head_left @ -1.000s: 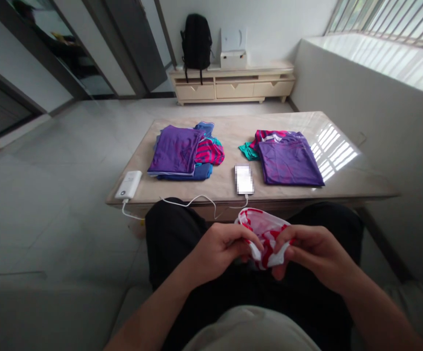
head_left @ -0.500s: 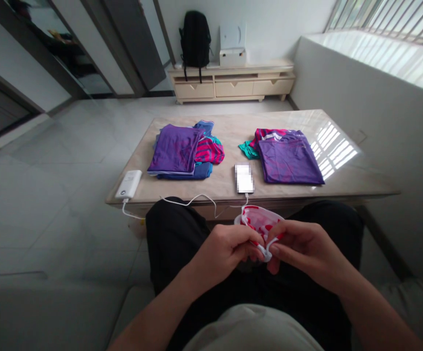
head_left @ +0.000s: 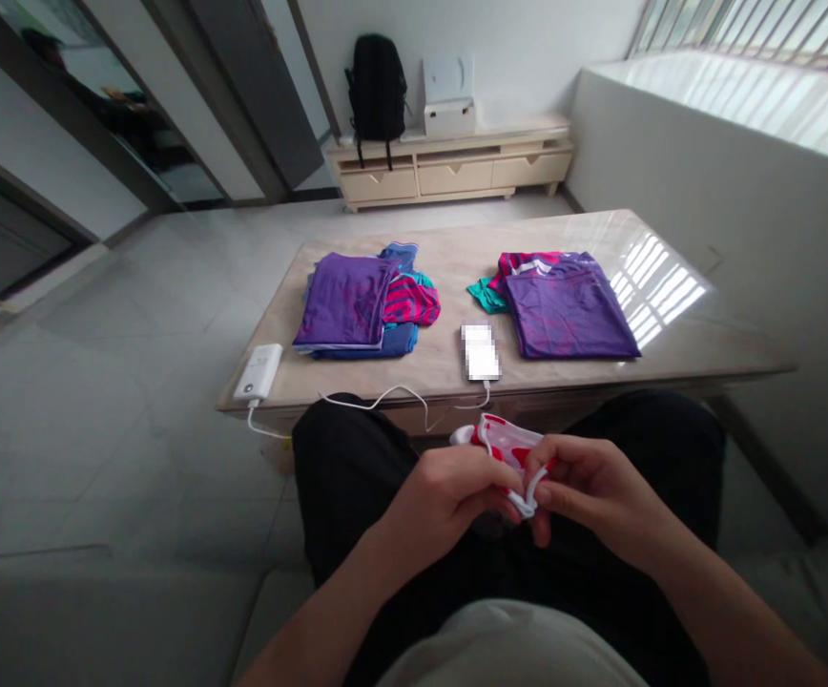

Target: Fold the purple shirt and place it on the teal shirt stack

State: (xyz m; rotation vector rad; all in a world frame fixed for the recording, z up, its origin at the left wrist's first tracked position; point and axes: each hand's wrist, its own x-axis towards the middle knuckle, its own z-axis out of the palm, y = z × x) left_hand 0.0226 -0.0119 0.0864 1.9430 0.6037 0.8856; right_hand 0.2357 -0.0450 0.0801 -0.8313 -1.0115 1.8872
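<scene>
Above my lap, a small red and white fabric piece with white edging [head_left: 510, 439] is held between both hands. My left hand [head_left: 461, 487] pinches its near edge from the left. From the right, my right hand [head_left: 589, 487] grips the same white edging, thumb and fingertips closed on it. The two sets of fingertips almost meet at the edging. Part of the fabric hides behind my fingers, so I cannot tell what kind of item it is.
On the low table [head_left: 449, 248] lie a left pile of folded purple clothing [head_left: 348, 301] and a right pile of purple clothing [head_left: 571, 315]. Between them is a phone [head_left: 481, 353], wired by a white cable [head_left: 400, 388]. A white power bank [head_left: 258, 372] sits at the left corner. A backpack [head_left: 377, 91] stands on the far cabinet [head_left: 457, 176].
Both hands stay closed on the fabric's white edging. The fabric's far part has folded in and looks narrower. The whole view has shifted slightly.
</scene>
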